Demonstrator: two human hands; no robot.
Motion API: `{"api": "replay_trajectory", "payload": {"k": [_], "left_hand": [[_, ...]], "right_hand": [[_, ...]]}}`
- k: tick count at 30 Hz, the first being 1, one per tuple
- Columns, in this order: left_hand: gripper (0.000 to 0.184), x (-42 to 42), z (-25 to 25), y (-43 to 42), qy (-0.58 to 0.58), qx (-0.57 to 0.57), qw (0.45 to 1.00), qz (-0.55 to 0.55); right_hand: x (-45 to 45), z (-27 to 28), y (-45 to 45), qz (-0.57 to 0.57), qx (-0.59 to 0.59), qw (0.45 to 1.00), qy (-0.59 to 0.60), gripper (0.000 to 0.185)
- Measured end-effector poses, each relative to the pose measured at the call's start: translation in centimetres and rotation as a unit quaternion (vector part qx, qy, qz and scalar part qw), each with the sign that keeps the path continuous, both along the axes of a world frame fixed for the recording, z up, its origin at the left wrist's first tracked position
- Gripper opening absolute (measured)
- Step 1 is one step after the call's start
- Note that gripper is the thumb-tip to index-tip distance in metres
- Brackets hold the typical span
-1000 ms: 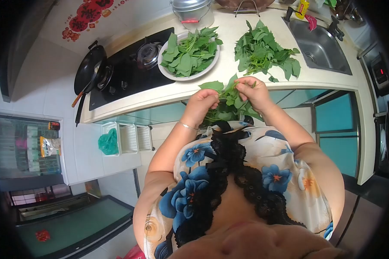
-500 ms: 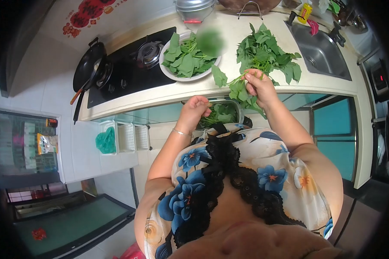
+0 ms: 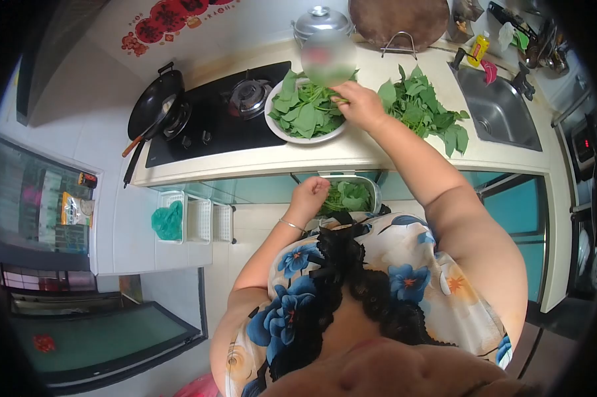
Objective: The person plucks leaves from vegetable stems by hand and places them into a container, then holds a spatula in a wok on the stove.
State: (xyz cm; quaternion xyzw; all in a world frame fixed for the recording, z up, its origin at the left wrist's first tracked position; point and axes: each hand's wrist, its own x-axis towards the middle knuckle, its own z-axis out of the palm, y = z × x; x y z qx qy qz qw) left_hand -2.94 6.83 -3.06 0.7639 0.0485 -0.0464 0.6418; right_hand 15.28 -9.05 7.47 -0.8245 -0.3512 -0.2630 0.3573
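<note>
My right hand (image 3: 361, 106) is over the right rim of a white bowl (image 3: 305, 140), its fingers closed on green leafy stems (image 3: 338, 99). Leafy greens (image 3: 305, 112) fill the bowl; a blurred patch covers its upper right. Beside it on the counter lies a loose pile of leafy greens (image 3: 421, 106). My left hand (image 3: 312, 195) hangs below the counter edge with curled fingers; whatever it may hold is hidden. Next to it, a bin (image 3: 376, 188) contains more green stems and leaves (image 3: 345, 197).
Left of the bowl is a black gas stove (image 3: 216, 122) with a wok (image 3: 156, 99) on it. A metal sink (image 3: 500, 109) is set into the counter at right. Behind are a lidded pot (image 3: 321, 23) and a round board (image 3: 398, 23). White baskets (image 3: 198, 221) stand at lower left.
My right hand has moved left and away from me, carrying the leafy sprig from the counter's front edge to the bowl. My left hand stays low by the bin. The view has shifted slightly.
</note>
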Motion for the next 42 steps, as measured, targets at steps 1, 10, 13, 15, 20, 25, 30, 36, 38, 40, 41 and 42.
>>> {"api": "replay_trajectory", "payload": {"k": [1,10,13,15,20,25,30,36,38,40,41,42], "left_hand": [[0.01,-0.1,0.0,0.3,-0.007,0.016,1.0,0.011],[0.01,-0.6,0.3,0.9,-0.022,0.041,0.999,0.028],[0.011,0.2,-0.1,0.4,-0.042,0.063,0.997,0.018],[0.013,0.6,1.0,-0.1,-0.037,0.159,0.986,-0.017],[0.017,1.9,-1.2,-0.4,-0.099,0.207,0.973,-0.03],[0.02,2.5,-1.3,-1.0,-0.119,0.234,0.964,-0.044],[0.017,3.1,-1.9,-1.3,-0.209,0.328,0.919,-0.062],[0.016,3.3,2.1,-3.1,0.066,0.104,0.988,-0.088],[0.017,3.5,2.9,-3.7,0.088,0.0,0.991,-0.104],[0.019,3.6,3.2,-4.2,0.109,-0.106,0.981,-0.119],[0.02,3.6,3.1,-4.5,0.116,-0.115,0.979,-0.121],[0.021,3.5,3.0,-4.6,0.124,-0.126,0.977,-0.122]], "right_hand": [[0.1,-0.8,0.4,0.001,0.001,1.0,-0.004,0.03],[-5.0,-5.3,-1.8,0.033,0.014,0.963,0.269,0.031],[-6.6,-5.8,-2.9,0.076,-0.014,0.94,0.333,0.031],[-7.2,-6.3,-3.3,0.086,-0.014,0.928,0.362,0.029],[-7.8,-7.5,-5.1,0.134,0.16,0.812,0.545,0.032],[-8.8,-9.5,-7.0,0.124,0.197,0.806,0.544,0.034],[-9.8,-9.2,-8.1,0.086,0.24,0.735,0.628,0.024],[-10.5,-8.9,-8.6,0.102,0.217,0.751,0.615,0.02],[-11.0,-8.9,-8.0,0.108,0.203,0.782,0.579,0.021],[-11.2,-9.2,-7.5,0.124,0.17,0.822,0.53,0.024],[-11.3,-9.1,-7.3,0.126,0.171,0.822,0.528,0.024],[-11.5,-9.1,-7.0,0.129,0.18,0.804,0.552,0.025]]}}
